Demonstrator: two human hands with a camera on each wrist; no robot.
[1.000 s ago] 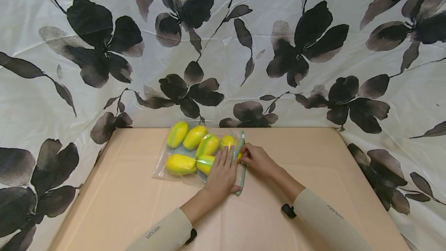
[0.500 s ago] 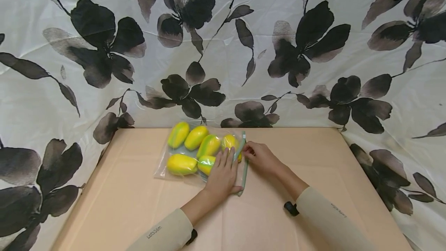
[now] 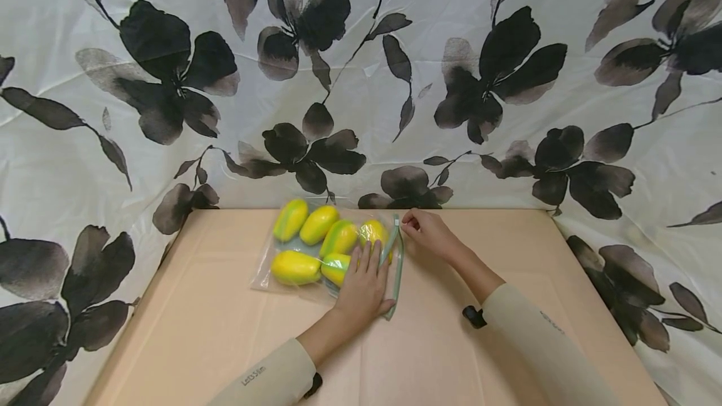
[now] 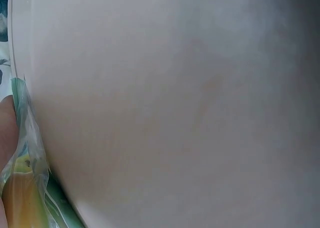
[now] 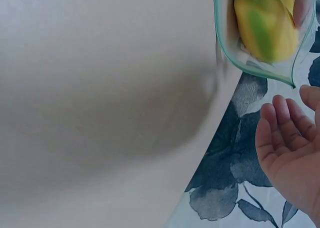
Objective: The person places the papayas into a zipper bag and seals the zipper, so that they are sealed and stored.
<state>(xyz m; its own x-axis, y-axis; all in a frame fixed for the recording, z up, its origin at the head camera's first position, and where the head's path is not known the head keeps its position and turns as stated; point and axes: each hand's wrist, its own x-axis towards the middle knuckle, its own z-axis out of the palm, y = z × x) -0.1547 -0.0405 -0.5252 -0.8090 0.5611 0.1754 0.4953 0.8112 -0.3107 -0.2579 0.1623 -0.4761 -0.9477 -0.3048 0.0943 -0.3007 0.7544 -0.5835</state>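
Note:
A clear zip bag (image 3: pixel 264 271) with a green zip edge lies on the table, holding several yellow-green mangoes (image 3: pixel 295 267). My left hand (image 3: pixel 363 290) rests on the bag near its mouth, fingers straight over the plastic and partly covering a mango. At the far end of the zip edge is my right hand (image 3: pixel 433 235). In the right wrist view, the bag's mouth gapes around a mango (image 5: pixel 265 25). There, the right hand (image 5: pixel 292 138) has loosely bent fingers beside the bag's corner, with nothing seen in them. The left wrist view shows a bit of the left hand (image 4: pixel 6 130) at its edge.
The bag and hands are on a pale tan table (image 3: pixel 225 343). A white cloth with dark flowers (image 3: pixel 406 80) hangs behind and reaches down both sides. Each wrist wears a small black device, such as the right one (image 3: pixel 474 316).
My right hand has moved from the middle of the zip edge to its far corner. The bag's mouth gapes slightly wider. My left hand stays on the bag.

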